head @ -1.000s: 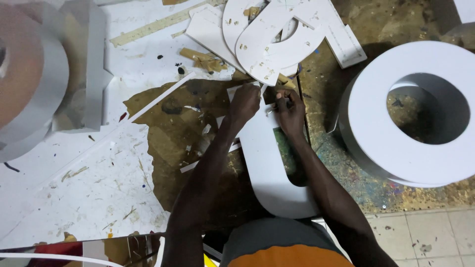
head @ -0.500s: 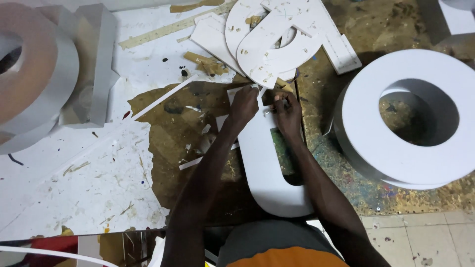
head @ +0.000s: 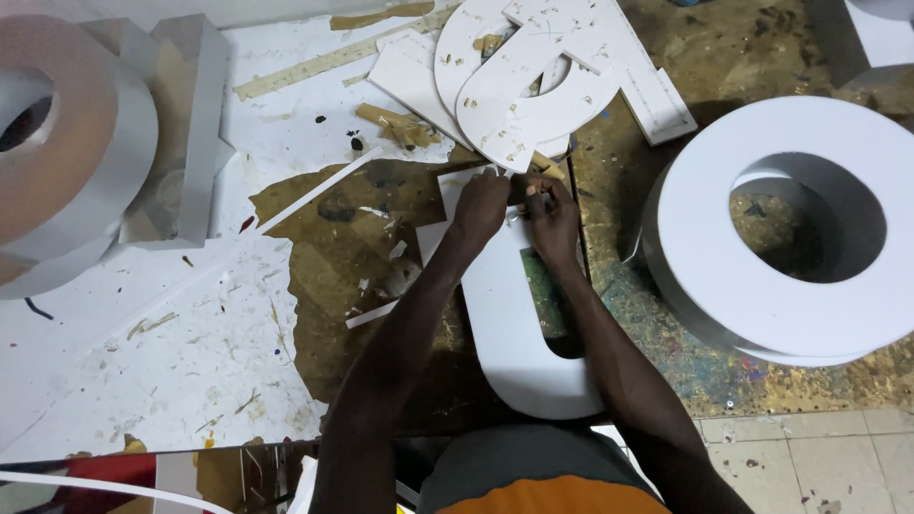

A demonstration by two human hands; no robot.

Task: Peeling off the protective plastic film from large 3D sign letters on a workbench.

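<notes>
Both hands at top end of white U-shaped cutout point(head: 519, 333): left hand point(head: 481, 205) pressing flat, right hand point(head: 550, 214) grip pinched narrow on something too small to tell. Rest of edge below untouched.

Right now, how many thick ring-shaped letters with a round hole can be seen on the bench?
2. One white ring lies at the right; one brownish-topped ring lies at the far left, partly cut off. Others may be outside the view.

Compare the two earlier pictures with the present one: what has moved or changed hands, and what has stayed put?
Little has changed. The left hand and right hand stay together at the top end of the white U-shaped cutout, nothing taken up or let go. Only the view has shifted slightly. The big white ring and the pile of white offcuts lie as before.
</notes>
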